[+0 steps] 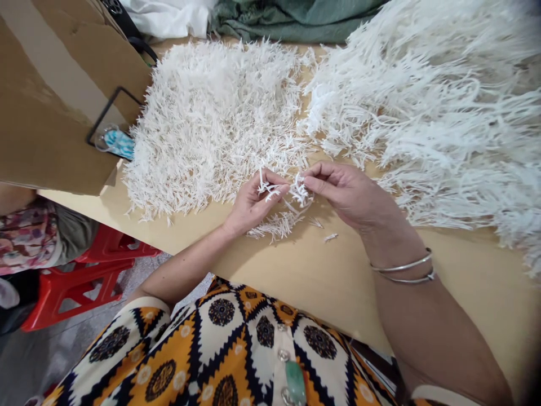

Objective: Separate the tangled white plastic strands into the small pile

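My left hand (257, 197) is closed in a pinch on small white branched plastic sprigs (267, 190), which stick out between thumb and fingers. Opposite it, my right hand (344, 189) pinches another white branched sprig cluster (299, 190) between thumb and forefinger. The fingertips of both hands are close together above the table. Just beyond them spreads a wide pile of short white sprigs (220, 113). Below my fingers lie a smaller heap of sprigs (274, 226) and a loose sprig piece (331, 237).
A larger heap of long white strands (443, 124) covers the right side of the tan table (291, 276). At left stands a cardboard box (54, 96) beside a black wire frame (101, 118). Green cloth (291, 20) lies at the back. Red stools (80, 287) and a seated person are at lower left.
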A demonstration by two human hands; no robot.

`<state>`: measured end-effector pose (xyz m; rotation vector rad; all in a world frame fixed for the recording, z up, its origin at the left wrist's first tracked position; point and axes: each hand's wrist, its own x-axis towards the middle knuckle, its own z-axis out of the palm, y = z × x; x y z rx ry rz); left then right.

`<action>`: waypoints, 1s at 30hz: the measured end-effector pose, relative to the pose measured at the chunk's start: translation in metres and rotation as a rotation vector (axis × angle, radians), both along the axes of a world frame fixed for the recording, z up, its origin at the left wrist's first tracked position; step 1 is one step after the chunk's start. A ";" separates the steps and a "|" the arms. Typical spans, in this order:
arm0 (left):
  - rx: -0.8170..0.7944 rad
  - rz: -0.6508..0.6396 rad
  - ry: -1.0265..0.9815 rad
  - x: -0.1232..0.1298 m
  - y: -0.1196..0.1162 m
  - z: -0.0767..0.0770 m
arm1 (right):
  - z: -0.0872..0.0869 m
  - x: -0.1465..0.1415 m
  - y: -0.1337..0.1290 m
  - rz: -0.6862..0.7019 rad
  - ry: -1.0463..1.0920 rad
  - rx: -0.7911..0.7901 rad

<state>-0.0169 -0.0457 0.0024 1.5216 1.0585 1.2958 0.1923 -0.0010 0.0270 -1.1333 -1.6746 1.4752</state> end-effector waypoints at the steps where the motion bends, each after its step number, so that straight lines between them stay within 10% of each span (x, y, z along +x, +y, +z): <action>1: 0.020 0.005 0.022 0.000 0.000 -0.001 | -0.002 -0.004 -0.002 -0.062 -0.069 0.091; 6: 0.122 -0.038 0.007 0.001 -0.003 -0.002 | -0.016 -0.008 0.001 -0.373 -0.424 0.568; 13: 0.029 -0.004 -0.035 0.003 -0.004 -0.004 | -0.008 0.010 0.005 -0.442 -0.322 0.630; 19: 0.007 0.066 -0.023 0.001 -0.001 -0.005 | 0.012 -0.005 -0.006 -0.086 -0.078 0.239; 30: 0.101 0.029 0.046 0.002 -0.003 -0.002 | -0.001 0.004 0.002 -0.021 0.018 -0.032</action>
